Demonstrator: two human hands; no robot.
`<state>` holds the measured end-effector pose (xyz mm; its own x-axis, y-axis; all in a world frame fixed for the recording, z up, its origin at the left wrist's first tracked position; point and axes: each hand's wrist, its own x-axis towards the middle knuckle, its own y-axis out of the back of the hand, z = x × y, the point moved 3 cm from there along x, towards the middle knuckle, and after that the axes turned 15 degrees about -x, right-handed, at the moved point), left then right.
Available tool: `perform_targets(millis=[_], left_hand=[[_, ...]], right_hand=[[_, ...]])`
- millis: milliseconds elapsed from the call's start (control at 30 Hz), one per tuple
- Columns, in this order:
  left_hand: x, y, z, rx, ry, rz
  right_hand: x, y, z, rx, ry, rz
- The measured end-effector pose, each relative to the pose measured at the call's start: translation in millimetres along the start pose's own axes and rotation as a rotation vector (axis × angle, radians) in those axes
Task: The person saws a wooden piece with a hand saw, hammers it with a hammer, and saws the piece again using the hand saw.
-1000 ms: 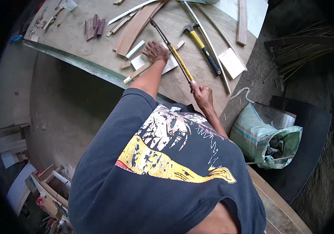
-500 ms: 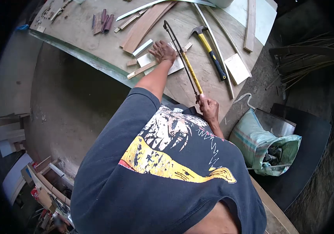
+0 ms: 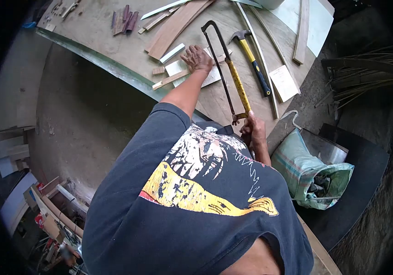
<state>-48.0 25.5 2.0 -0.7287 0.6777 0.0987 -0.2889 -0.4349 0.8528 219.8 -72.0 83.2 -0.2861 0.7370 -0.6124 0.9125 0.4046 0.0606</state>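
Note:
My left hand (image 3: 197,59) lies with fingers stretched out over a narrow wooden strip (image 3: 171,80), pressing it onto a white board (image 3: 213,76) on the table. My right hand (image 3: 257,130) is closed round the near end of a hacksaw (image 3: 239,85) with a worn yellow frame. The blade passes to the right of my left hand, across the strip's far part; whether it touches the wood I cannot tell. A small wooden block (image 3: 158,70) and a white-faced strip (image 3: 172,53) lie left of my left hand.
A claw hammer (image 3: 254,64) and long thin strips (image 3: 264,59) lie right of the saw, beside a pale square panel (image 3: 283,83). Wide curved boards (image 3: 173,32) lie at the back. A woven sack (image 3: 297,160) stands on the floor at right, past the table edge.
The hacksaw has tilted over, so its frame now shows wider apart from the blade. My right hand has shifted slightly right and down. My left hand stays on the strip.

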Motion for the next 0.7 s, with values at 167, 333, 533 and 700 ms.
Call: perform_targets(millis=[167, 333, 533, 700], left_hand=[[1, -5, -4, 0.015, 0.018, 0.039], [2, -8, -4, 0.001, 0.037, 0.058], [1, -3, 0, 0.033, 0.023, 0.056], [1, -3, 0, 0.033, 0.035, 0.054]], right_hand=[[-4, 7, -8, -0.248, 0.09, 0.035], [-18, 11, 1, -0.437, 0.234, 0.135], [10, 3, 0, -0.277, 0.268, 0.19], [22, -10, 0, -0.278, 0.297, 0.156]])
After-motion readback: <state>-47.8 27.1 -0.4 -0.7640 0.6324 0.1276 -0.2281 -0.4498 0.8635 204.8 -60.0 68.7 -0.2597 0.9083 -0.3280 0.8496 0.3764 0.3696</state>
